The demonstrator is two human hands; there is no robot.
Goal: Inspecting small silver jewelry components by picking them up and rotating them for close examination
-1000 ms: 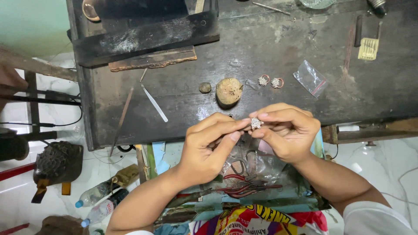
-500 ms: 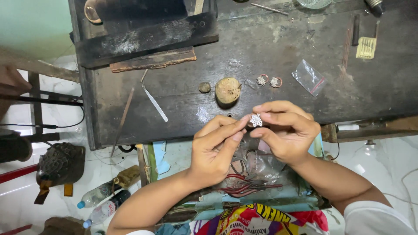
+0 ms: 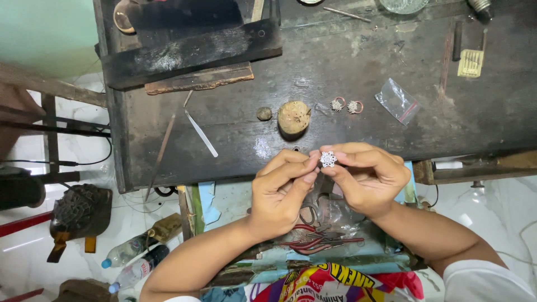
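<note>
Both my hands meet at the front edge of a dark, worn workbench (image 3: 347, 67). My right hand (image 3: 369, 179) pinches a small silver flower-shaped ring top (image 3: 328, 159) between thumb and forefinger. The fingertips of my left hand (image 3: 279, 193) press against the same piece from the left side. Two similar rings (image 3: 345, 105) with reddish bands lie on the bench just beyond my hands.
A rounded tan lump (image 3: 293, 116) and a small pebble (image 3: 263, 113) sit on the bench, with metal tweezers (image 3: 198, 130) to the left and a small clear bag (image 3: 397, 100) to the right. Pliers with red handles (image 3: 313, 237) lie in the open drawer below. Plastic bottles (image 3: 131, 260) lie on the floor.
My hands stay joined on the small silver piece and have shifted slightly; the piece has been turned so its flower face shows more fully. The view moved a little.
</note>
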